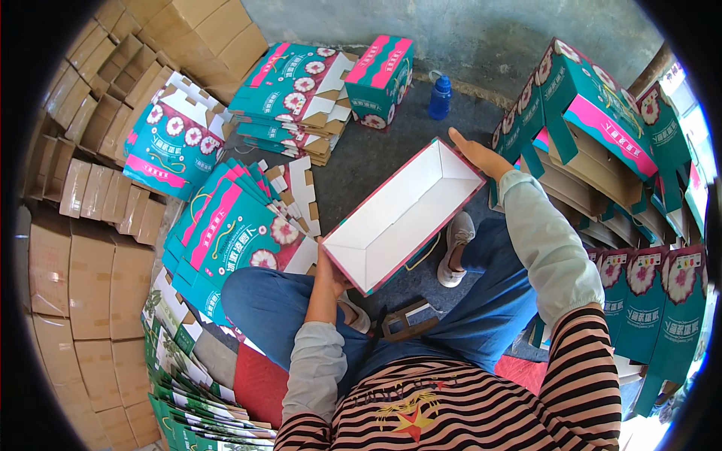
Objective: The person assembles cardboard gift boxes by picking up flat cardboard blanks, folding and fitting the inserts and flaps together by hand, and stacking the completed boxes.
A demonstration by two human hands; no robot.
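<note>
In front of me I hold a gift box [402,218], tilted, with its white inside facing up and a dark pink rim. My left hand [329,272] grips its near left end. My right hand [480,155] presses against its far right end, fingers stretched along the outside. A bit of yellow cord shows under the box's lower side. The box's outer faces are mostly hidden.
Flat green and pink cartons [226,233] lie in stacks to the left, with another stack [289,90] behind. A finished box [380,83] and a blue bottle [440,98] stand by the wall. Brown cartons [90,286] line the left; assembled boxes [602,128] pile up right.
</note>
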